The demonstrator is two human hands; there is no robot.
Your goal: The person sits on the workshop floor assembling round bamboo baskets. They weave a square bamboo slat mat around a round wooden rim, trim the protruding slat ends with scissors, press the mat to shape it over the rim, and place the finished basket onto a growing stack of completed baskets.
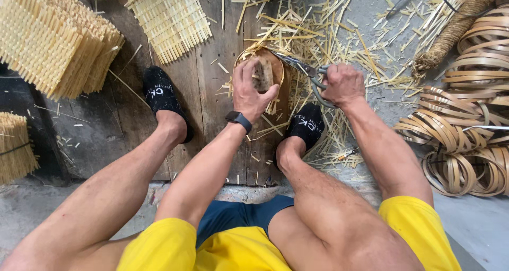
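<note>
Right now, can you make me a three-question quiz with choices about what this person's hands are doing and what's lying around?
1. Where are the woven mats stacked?
A. upper left
B. lower right
C. on the person's lap

2. What colour are the shorts?
A. red
B. yellow
C. white

3. What is the right hand doing?
A. lying open
B. gripping shears
C. holding a cup

Answers:
1 A, the stack of mats is there.
2 B, the shorts are yellow.
3 B, the right hand grips the shears; the left hand presses the woven piece.
</note>
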